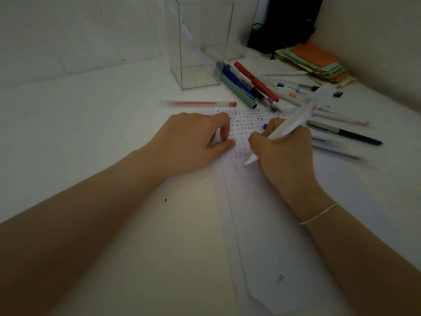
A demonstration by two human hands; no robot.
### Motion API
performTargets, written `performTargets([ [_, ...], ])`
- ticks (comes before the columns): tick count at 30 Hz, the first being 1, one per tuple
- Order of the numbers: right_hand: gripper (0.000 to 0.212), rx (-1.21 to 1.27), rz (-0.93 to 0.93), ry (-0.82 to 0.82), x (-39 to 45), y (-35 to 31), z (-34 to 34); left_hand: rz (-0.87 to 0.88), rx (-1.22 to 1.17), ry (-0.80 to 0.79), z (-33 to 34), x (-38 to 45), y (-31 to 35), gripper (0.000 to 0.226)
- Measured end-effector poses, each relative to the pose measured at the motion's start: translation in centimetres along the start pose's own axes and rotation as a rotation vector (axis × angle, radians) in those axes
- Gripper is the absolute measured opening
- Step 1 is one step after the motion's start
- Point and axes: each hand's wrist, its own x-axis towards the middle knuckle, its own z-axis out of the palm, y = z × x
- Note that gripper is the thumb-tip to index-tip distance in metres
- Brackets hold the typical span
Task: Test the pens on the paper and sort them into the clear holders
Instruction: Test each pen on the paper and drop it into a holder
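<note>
Pens are being tested — right hand (284, 149) is gripping white pen (282, 131), left hand (193, 137), fingers curled, is pressing paper (262, 213) — light strokes should suffice.

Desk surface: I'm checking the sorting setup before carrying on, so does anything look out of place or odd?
One clear-barrelled red pen lies alone beside the clear plastic holder, apart from the loose heap of pens on its right. Nothing looks spilled or damaged. The right hand holds a white pen on the paper.

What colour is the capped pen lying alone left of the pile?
Red ink inside a clear barrel, red cap; head view.
</note>
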Motion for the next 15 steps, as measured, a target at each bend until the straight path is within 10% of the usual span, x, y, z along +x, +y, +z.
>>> performTargets([
  [10, 0.031, 0.084, 0.022, 0.028, 0.0, 0.1, -0.1, 0.017, -0.478, 0.010, -1.0, -0.3, 0.9, 0.022],
  [15, 0.021, 0.652, 0.107, 0.020, 0.0, -0.3, -1.3, -0.014, -0.510, -0.057, -0.7, -0.4, 1.4, 0.031],
])
